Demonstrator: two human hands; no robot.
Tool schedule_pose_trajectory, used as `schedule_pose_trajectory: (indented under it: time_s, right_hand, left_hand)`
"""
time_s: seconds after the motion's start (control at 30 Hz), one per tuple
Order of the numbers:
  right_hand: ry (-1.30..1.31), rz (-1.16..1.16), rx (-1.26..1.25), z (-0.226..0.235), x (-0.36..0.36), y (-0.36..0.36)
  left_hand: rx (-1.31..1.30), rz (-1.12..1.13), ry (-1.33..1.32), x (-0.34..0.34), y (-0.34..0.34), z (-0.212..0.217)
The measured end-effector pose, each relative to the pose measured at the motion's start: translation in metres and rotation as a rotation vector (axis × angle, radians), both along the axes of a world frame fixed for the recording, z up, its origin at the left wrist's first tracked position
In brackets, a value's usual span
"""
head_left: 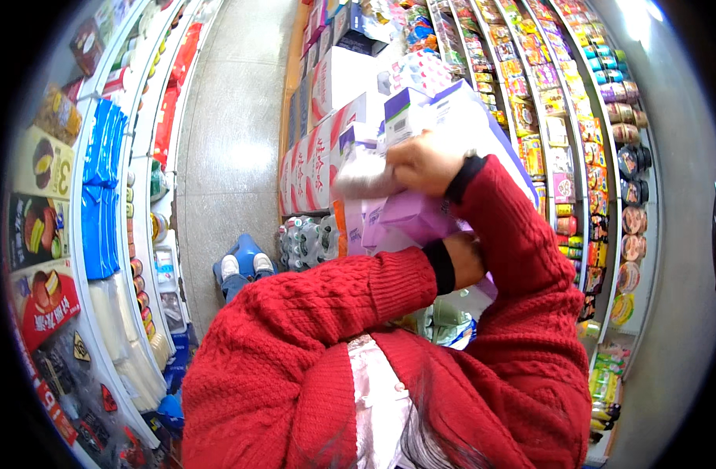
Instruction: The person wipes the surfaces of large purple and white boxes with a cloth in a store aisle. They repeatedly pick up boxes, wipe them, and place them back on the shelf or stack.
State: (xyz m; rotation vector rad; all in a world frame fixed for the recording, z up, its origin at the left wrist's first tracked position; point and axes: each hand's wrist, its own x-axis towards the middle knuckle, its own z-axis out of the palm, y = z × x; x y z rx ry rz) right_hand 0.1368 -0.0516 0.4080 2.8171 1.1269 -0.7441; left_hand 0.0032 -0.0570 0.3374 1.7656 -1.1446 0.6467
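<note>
My right hand [427, 162] is closed on a greyish-white cloth [366, 177], its fingers pinching the cloth's right end. The cloth lies against the purple and white boxes [405, 117] stacked in front of me. Below it are lilac packages [414, 216]. My left hand [464, 261] is close beside these packages, under my right forearm. Its fingers are mostly hidden, so whether it grips anything does not show.
White cartons with red print [307, 173] are stacked left of the boxes, with shrink-wrapped bottles [305, 241] below. Shelves of packaged snacks [550, 100] stand at right, and a stocked rack with blue packs [101, 187] at left. A blue stool [247, 248] is by my white shoes.
</note>
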Motion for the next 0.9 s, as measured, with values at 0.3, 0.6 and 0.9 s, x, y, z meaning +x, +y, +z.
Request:
schedule_pose_trajectory:
  time_s: [0.3, 0.6, 0.9]
  right_hand:
    - [0.061, 0.018, 0.573, 0.065, -0.054, -0.021]
    - [-0.257, -0.890, 0.827, 0.080, -0.035, -0.219]
    - [-0.364, -0.442, 0.545, 0.036, -0.078, -0.120]
  left_hand:
    - [-0.055, -0.208, 0.363, 0.003, -0.014, 0.002]
    - [0.042, -0.086, -0.068, 0.009, 0.004, 0.020]
    - [0.060, -0.100, -0.084, 0.022, 0.009, 0.018]
